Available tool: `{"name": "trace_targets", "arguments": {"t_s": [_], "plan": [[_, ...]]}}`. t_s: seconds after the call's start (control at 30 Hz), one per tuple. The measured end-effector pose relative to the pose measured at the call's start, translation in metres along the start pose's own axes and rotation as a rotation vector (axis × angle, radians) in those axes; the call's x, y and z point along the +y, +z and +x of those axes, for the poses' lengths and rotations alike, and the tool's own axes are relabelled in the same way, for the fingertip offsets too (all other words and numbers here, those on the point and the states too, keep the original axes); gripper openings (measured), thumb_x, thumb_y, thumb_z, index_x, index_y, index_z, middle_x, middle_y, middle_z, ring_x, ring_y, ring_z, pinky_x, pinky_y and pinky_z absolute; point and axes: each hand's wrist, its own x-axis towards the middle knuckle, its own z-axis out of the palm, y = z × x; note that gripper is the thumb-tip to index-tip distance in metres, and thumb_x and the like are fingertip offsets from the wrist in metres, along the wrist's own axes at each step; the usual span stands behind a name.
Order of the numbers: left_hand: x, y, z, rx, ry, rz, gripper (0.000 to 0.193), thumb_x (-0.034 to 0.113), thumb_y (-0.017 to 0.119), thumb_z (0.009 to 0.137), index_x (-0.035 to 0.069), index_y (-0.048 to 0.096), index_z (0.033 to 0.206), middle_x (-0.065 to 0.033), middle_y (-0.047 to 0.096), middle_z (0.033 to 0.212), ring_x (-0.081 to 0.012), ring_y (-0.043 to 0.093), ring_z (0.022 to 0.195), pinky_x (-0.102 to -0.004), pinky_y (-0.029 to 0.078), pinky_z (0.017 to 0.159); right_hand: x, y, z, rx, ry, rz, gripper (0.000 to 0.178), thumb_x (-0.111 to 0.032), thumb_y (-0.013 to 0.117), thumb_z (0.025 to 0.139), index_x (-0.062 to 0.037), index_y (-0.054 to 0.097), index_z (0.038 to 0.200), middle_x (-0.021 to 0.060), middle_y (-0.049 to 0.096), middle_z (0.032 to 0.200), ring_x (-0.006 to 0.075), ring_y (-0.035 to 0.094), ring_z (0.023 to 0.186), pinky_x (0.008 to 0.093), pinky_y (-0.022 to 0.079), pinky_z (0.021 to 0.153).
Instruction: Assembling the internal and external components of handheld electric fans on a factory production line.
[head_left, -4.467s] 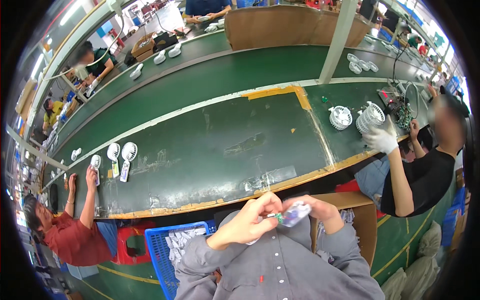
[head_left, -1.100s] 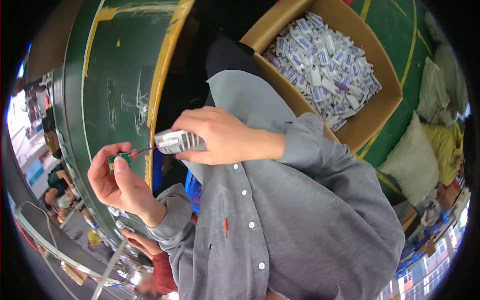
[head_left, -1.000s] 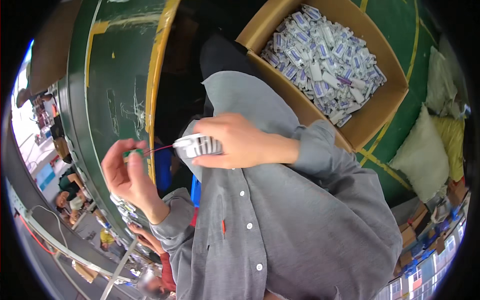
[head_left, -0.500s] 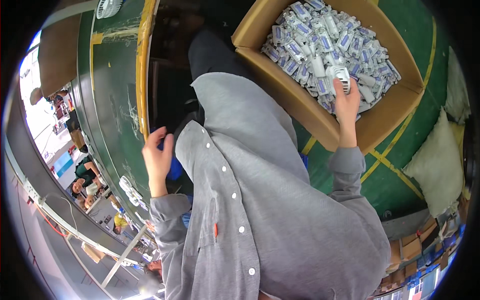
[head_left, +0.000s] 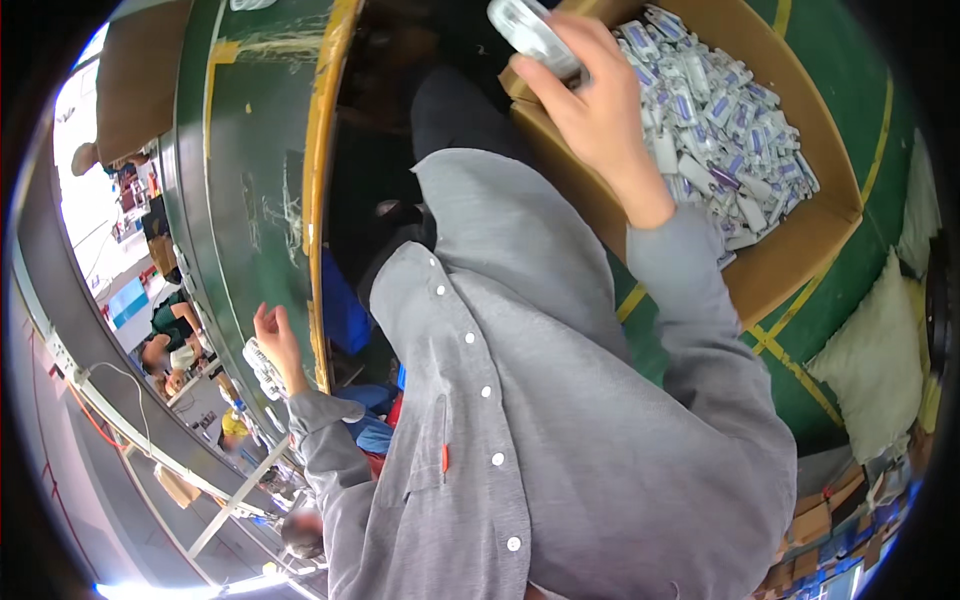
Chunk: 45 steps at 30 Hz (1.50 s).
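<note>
My right hand (head_left: 605, 105) is raised over the near left corner of a cardboard box (head_left: 560, 150). Between its thumb and fingers is a white plastic piece (head_left: 535, 38) with a rounded end, which looks like a small handheld fan; the fingers cover part of it. Inside the box lies a heap of small white and blue-purple pieces (head_left: 715, 120), many seemingly in clear wrap. My left hand (head_left: 280, 345) hovers at the edge of the green table, fingers loosely bent and apart, holding nothing visible. Right beside it on the table are white slatted pieces (head_left: 262, 370).
The green tabletop (head_left: 265, 130) with its yellow-taped edge runs along my left. A white sack (head_left: 875, 360) lies on the green floor to the right. Under the table edge is a blue container (head_left: 343, 305). Other people (head_left: 175, 340) sit at the far left.
My right hand has lifted the white fan-like piece out of the box and carried it left and away from the heap. My left hand has shifted left and down, toward the slatted pieces on the table.
</note>
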Motion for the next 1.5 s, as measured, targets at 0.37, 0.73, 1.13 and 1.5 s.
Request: {"name": "trace_targets", "arguments": {"t_s": [0.37, 0.73, 1.13, 1.5], "plan": [[-0.199, -0.064, -0.042, 0.305, -0.334, 0.071, 0.046, 0.029, 0.068, 0.09, -0.003, 0.056, 0.121, -0.014, 0.069, 0.095, -0.0185, 0.067, 0.083, -0.0304, 0.053, 0.073, -0.091, 0.202, 0.196, -0.213, -0.609, -0.223, 0.025, -0.014, 0.065, 0.077, -0.0042, 0.067, 0.1, 0.0146, 0.063, 0.11, 0.0328, 0.057, 0.107, 0.0435, 0.046, 0.093], [-0.281, -0.104, -0.031, 0.416, -0.533, 0.315, 0.072, 0.054, 0.065, 0.082, -0.001, 0.054, 0.127, -0.0275, 0.052, 0.13, -0.0409, 0.048, 0.123, -0.0462, 0.039, 0.103, 0.002, 0.314, 0.283, -0.504, -0.88, -0.906, 0.032, -0.026, 0.054, 0.094, -0.0074, 0.063, 0.12, 0.0178, 0.06, 0.126, 0.0354, 0.058, 0.113, 0.0435, 0.048, 0.094], [-0.426, -0.068, 0.027, 0.116, -0.706, 0.513, 0.082, 0.068, 0.045, 0.089, 0.001, 0.049, 0.137, -0.0282, 0.052, 0.131, -0.045, 0.046, 0.125, -0.0517, 0.029, 0.109, -0.018, 0.313, 0.232, -0.458, -0.832, -0.861, 0.037, -0.022, 0.065, 0.085, -0.0022, 0.061, 0.116, 0.0189, 0.058, 0.124, 0.0371, 0.054, 0.115, 0.044, 0.044, 0.098], [-0.241, -0.067, 0.057, 0.486, -0.352, 0.074, 0.069, 0.041, 0.054, 0.098, -0.008, 0.034, 0.141, -0.0294, 0.036, 0.143, -0.0392, 0.035, 0.135, -0.0494, 0.028, 0.111, -0.025, 0.137, 0.024, -0.442, -0.098, -1.025, 0.055, -0.019, 0.066, 0.082, 0.0014, 0.045, 0.128, 0.0218, 0.048, 0.13, 0.0407, 0.044, 0.122, 0.0468, 0.035, 0.103]]}}
